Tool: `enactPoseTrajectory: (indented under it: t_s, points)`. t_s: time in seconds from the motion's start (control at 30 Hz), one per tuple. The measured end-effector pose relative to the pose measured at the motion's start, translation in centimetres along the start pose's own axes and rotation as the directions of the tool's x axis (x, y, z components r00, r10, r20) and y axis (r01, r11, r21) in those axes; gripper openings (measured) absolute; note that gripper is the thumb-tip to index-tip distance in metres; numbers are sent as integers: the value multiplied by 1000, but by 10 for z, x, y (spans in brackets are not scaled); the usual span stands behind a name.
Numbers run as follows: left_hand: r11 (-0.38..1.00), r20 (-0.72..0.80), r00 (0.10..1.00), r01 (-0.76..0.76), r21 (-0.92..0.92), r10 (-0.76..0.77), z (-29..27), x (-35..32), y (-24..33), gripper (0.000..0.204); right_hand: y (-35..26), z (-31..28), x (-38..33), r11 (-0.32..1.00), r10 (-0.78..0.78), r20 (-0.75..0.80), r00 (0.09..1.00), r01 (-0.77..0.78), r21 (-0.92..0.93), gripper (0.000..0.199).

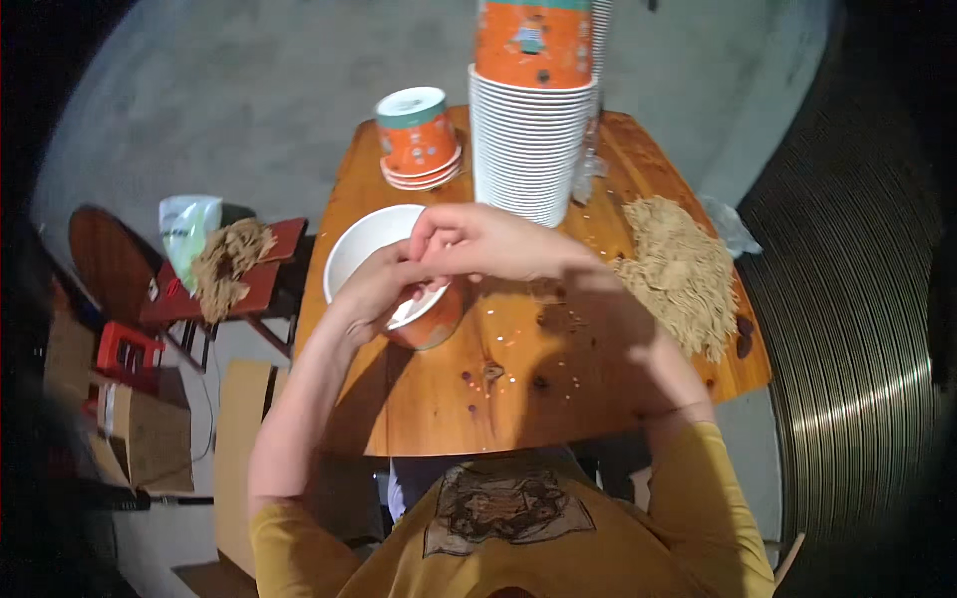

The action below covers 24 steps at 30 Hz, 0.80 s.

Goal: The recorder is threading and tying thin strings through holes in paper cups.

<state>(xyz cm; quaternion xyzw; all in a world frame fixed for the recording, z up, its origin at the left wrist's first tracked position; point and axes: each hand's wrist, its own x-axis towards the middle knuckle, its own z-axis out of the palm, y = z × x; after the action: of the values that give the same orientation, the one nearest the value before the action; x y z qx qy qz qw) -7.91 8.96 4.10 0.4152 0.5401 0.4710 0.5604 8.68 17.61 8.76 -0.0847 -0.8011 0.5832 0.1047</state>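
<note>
A large paper tub point(344, 244), white inside with an orange outer wall, stands upright at the left of the wooden table. Above its mouth, both hands meet. My left hand point(377, 287) is at the near side of the rim, its fingers curled in toward the middle. Coming from the right, my right hand point(490, 242) has its fingers bent and pressed together, close to the left fingertips. Whatever lies between the fingers is hidden. The inside bottom of the tub is mostly covered by the hands.
A tall stack of nested tubs point(530, 145) rises behind the hands. Upside-down orange tubs point(419, 140) sit at the back left. Tangled beige strands point(683, 274) lie at the right of the table point(419, 419), with small crumbs near the front. Left stands a red-brown chair point(284, 244).
</note>
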Motion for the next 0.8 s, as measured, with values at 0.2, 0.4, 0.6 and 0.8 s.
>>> enactPoseTrajectory:
  t_s: [0.2,0.4,0.6,0.8]
  points:
    - [998,62,997,-39,-51,43,-4,7,-4,9,12,-17,16,950,-136,77,988,152,-274,12]
    - [1000,167,986,-23,20,19,8,8,-4,16,29,-16,5,943,-124,-79,989,93,-320,13]
    - [997,224,974,-18,80,0,13,11,-5,13,56,-13,-7,816,-356,-250,900,169,-553,14]
    - [998,227,974,-26,58,13,15,15,-9,11,59,-8,-24,803,-423,-346,837,169,-571,13]
